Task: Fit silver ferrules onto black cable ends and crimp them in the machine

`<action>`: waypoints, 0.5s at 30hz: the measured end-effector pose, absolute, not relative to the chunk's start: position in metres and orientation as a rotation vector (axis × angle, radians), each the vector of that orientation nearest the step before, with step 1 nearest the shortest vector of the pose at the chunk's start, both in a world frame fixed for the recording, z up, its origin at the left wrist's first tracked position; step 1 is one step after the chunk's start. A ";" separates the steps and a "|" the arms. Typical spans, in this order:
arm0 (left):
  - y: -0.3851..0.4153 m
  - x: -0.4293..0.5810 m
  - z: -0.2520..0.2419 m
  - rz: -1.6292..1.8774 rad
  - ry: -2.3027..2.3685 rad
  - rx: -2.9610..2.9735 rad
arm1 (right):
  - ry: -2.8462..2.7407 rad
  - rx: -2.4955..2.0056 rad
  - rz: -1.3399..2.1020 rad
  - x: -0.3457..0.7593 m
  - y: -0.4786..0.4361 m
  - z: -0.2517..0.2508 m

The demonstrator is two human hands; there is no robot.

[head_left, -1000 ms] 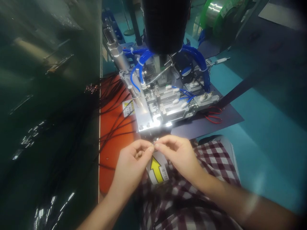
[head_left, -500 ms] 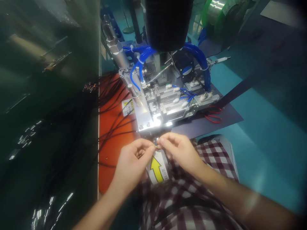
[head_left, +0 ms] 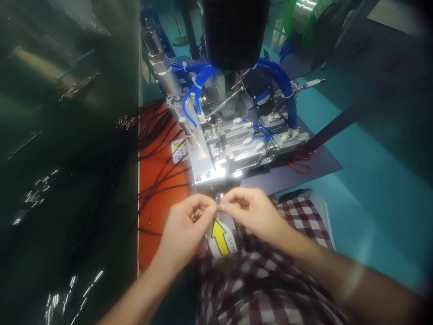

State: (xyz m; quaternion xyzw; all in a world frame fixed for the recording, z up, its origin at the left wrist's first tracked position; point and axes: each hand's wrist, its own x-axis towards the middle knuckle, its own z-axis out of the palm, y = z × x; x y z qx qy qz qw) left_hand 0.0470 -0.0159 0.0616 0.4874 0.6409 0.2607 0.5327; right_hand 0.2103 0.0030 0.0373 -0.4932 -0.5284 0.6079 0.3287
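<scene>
My left hand and my right hand meet fingertip to fingertip just in front of a small metal machine. Both pinch a tiny part, probably a thin wire end, too small to name for sure. Under the hands lies a white label with a yellow arrow pointing towards the machine. The machine's bright plate edge is a short way beyond my fingertips.
Several black wires lie over an orange mat at the left. Blue air hoses loop over the machine, under a black cylinder. Red wire lies at its right. A checked shirt fills the foreground.
The hands have stayed pinched together at the same spot, with only small finger shifts. The view has moved slightly.
</scene>
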 end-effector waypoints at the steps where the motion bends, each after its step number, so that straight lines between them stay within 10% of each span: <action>1: -0.016 0.047 0.063 0.615 1.535 1.173 | -1.383 -1.292 1.586 0.210 0.003 0.037; 15: -0.012 0.050 0.065 0.589 1.529 1.237 | -1.306 -1.218 1.691 0.208 0.004 0.038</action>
